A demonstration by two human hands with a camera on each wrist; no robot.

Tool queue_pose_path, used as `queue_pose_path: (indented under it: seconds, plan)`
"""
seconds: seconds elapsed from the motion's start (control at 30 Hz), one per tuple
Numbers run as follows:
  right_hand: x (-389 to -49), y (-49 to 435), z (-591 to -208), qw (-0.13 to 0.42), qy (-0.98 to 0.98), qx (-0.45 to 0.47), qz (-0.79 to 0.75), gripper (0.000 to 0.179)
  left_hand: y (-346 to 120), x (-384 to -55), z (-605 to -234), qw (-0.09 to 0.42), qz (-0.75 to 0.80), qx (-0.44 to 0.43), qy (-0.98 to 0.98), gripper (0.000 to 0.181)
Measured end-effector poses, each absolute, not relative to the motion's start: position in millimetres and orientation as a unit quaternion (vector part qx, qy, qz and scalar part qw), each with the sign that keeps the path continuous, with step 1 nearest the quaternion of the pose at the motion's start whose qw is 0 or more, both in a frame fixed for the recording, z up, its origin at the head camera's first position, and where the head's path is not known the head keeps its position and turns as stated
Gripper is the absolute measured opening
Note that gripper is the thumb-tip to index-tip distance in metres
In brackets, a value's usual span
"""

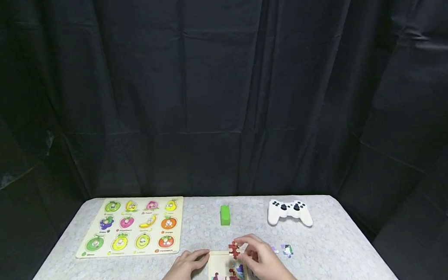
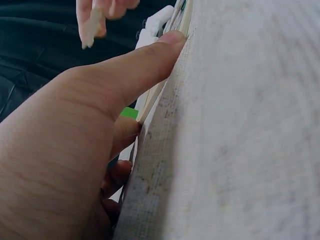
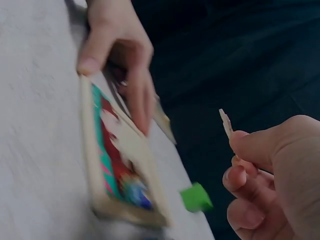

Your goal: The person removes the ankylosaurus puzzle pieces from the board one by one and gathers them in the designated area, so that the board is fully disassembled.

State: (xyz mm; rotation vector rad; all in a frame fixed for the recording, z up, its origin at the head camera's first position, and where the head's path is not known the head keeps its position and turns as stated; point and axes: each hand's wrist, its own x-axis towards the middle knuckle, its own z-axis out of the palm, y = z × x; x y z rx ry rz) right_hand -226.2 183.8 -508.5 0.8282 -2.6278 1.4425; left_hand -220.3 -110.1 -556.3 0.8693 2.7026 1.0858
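A small wooden jigsaw tray (image 1: 219, 264) lies near the front of the table, with joined dark red, teal and blue pieces along its lower part. My left hand (image 1: 180, 275) holds the tray's left side, thumb at the near corner and fingers at the far one. Between thumb and fingertips, my right hand (image 1: 264, 263) pinches a red puzzle piece (image 1: 234, 250) above the tray's far right corner. The right wrist view shows this piece (image 3: 226, 125) edge-on, raised off the tray. Loose pieces (image 1: 287, 251) lie right of that hand, partly hidden by it.
A fruit puzzle board (image 1: 136, 226) occupies the back left of the table. Beyond the tray stands a green block (image 1: 225, 215). A white game controller (image 1: 289, 212) lies at the back right, and black curtains (image 1: 220, 92) enclose the table's back and sides.
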Motion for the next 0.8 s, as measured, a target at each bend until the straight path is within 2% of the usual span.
queue_pose_path:
  seconds: [0.23,0.4,0.5,0.7,0.8]
  plan:
    - [-224.8,227.9,-502.5,0.109,-0.859,0.222,0.449,0.03,-109.8,-218.7,-554.9,0.055,0.362,0.282,0.887,0.098]
    - [-215.7,257.6,-510.9,0.136,-0.867,0.178,0.444,0.031,-109.8,-218.6,-555.3,0.049,0.359,0.284,0.888,0.098]
    - [-209.4,270.6,-518.0,0.117,-0.877,0.168,0.435,0.027,-110.0,-218.3,-554.8,0.048,0.361,0.282,0.888,0.099]
    - [-199.7,288.2,-534.7,0.018,-0.892,0.141,0.43,0.03,-109.4,-217.0,-553.0,0.05,0.368,0.272,0.888,0.098]
    - [-197.4,293.7,-543.9,0.007,-0.889,0.146,0.433,0.03,-108.7,-216.6,-553.1,0.049,0.367,0.273,0.888,0.098]
